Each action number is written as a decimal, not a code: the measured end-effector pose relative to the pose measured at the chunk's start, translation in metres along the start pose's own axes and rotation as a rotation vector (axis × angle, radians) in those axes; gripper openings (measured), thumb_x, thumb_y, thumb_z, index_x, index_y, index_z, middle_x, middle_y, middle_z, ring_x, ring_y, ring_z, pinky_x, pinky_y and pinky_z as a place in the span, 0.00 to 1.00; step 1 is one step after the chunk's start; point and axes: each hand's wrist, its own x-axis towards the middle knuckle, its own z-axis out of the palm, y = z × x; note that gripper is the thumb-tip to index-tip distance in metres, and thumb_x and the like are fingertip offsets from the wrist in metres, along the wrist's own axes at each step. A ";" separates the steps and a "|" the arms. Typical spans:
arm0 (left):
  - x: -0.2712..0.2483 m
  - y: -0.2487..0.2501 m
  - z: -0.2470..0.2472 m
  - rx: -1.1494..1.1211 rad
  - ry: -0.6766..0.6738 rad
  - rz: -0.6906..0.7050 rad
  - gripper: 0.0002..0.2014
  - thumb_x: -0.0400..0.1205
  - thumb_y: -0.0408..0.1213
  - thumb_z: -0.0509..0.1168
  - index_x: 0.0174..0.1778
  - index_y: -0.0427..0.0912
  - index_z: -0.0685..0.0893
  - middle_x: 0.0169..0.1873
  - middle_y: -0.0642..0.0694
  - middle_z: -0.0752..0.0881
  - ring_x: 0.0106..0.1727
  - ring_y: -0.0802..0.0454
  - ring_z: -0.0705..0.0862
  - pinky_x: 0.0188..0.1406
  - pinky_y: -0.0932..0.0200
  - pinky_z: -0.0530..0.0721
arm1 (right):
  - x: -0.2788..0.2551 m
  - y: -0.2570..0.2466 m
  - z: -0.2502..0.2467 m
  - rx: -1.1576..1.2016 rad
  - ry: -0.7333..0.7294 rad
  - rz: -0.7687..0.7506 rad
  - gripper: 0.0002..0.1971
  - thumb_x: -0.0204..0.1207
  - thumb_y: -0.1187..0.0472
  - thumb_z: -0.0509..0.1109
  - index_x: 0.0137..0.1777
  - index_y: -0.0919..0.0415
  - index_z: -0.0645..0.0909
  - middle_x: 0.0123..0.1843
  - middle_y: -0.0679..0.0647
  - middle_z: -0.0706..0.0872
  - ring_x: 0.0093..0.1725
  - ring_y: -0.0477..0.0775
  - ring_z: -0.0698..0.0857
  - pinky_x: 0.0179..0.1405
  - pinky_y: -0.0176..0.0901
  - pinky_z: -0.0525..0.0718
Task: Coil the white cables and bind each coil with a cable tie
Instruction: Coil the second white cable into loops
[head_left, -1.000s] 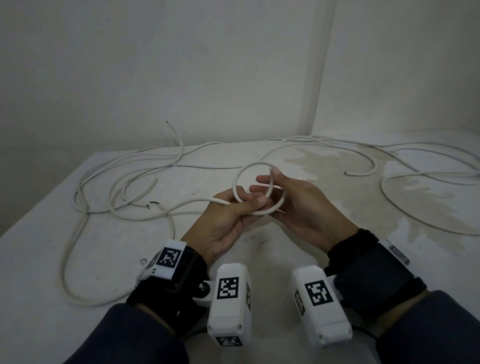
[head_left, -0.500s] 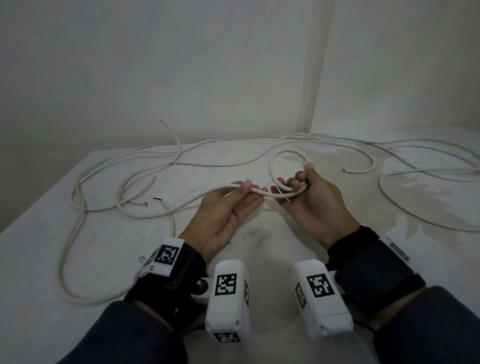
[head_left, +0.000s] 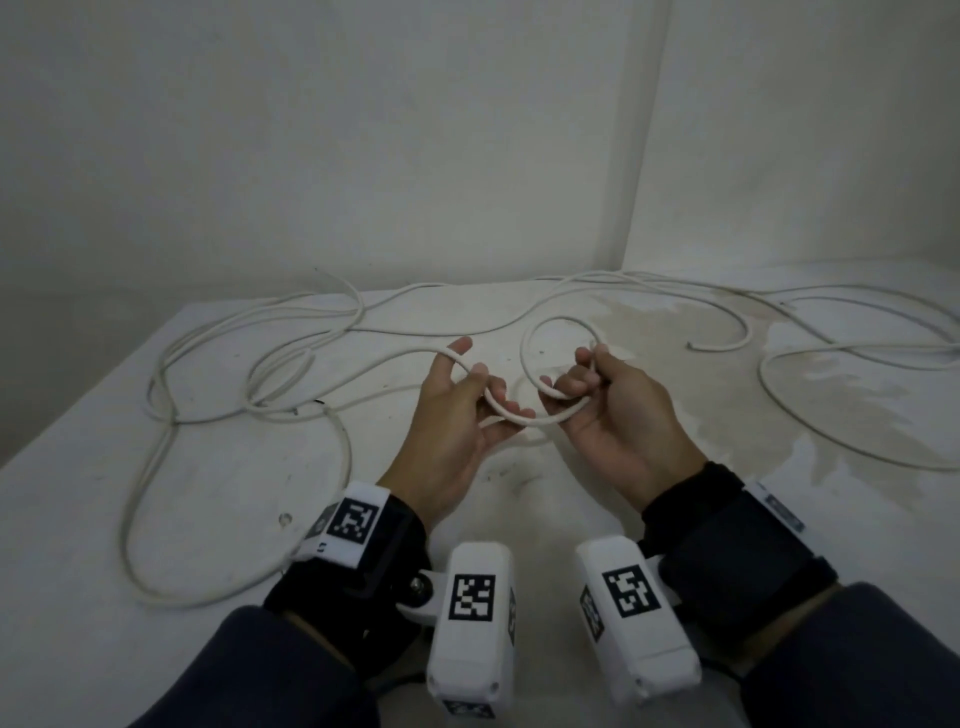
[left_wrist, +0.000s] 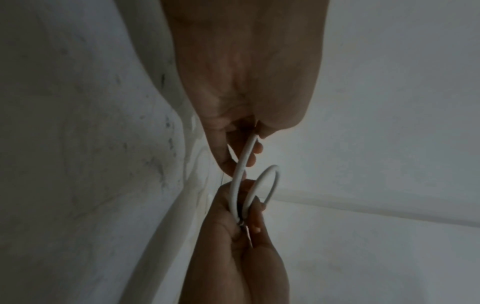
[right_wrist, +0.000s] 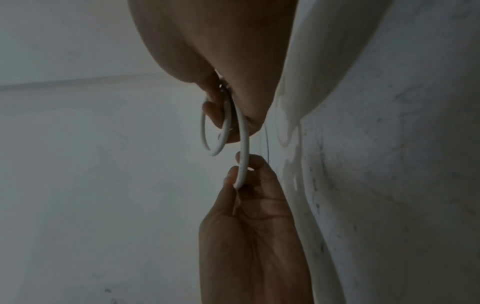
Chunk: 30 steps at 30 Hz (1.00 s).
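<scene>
white cable (head_left: 535, 415) hangs above the counter's (head_left: 218, 467) middle, its first loop pinched in the right hand (head_left: 613, 415), left hand's fingers (head_left: 496, 387) curled round a newly drawn length, so coiling has barely begun.

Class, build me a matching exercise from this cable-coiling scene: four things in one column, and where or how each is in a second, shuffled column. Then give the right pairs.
Things
1. right hand
2. left hand
3. small cable loop
4. loose cables

States
A. stands up above the fingers
B. sprawled over the white table
C. pinches the loop where it crosses
D. cable runs over its fingers toward the pile

Pairs: 1-C, 2-D, 3-A, 4-B
</scene>
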 end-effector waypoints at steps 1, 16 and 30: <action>0.001 -0.001 0.000 0.041 -0.005 -0.001 0.18 0.88 0.30 0.53 0.73 0.48 0.68 0.24 0.48 0.77 0.26 0.56 0.78 0.32 0.58 0.87 | 0.000 0.000 0.000 -0.036 -0.011 0.015 0.17 0.88 0.58 0.54 0.38 0.61 0.73 0.20 0.48 0.66 0.18 0.44 0.68 0.30 0.39 0.80; -0.004 -0.001 0.000 0.245 -0.025 0.064 0.08 0.88 0.39 0.56 0.48 0.40 0.74 0.28 0.49 0.73 0.21 0.60 0.68 0.18 0.67 0.67 | -0.006 0.000 -0.003 -0.472 -0.166 0.162 0.16 0.84 0.57 0.60 0.34 0.62 0.75 0.21 0.48 0.62 0.19 0.46 0.62 0.23 0.37 0.73; 0.001 -0.001 -0.001 -0.119 0.426 0.007 0.05 0.88 0.32 0.53 0.55 0.33 0.70 0.33 0.37 0.75 0.29 0.48 0.78 0.20 0.63 0.83 | -0.008 -0.007 0.005 -0.339 -0.069 -0.038 0.12 0.85 0.63 0.58 0.39 0.56 0.65 0.19 0.45 0.57 0.16 0.44 0.56 0.14 0.35 0.61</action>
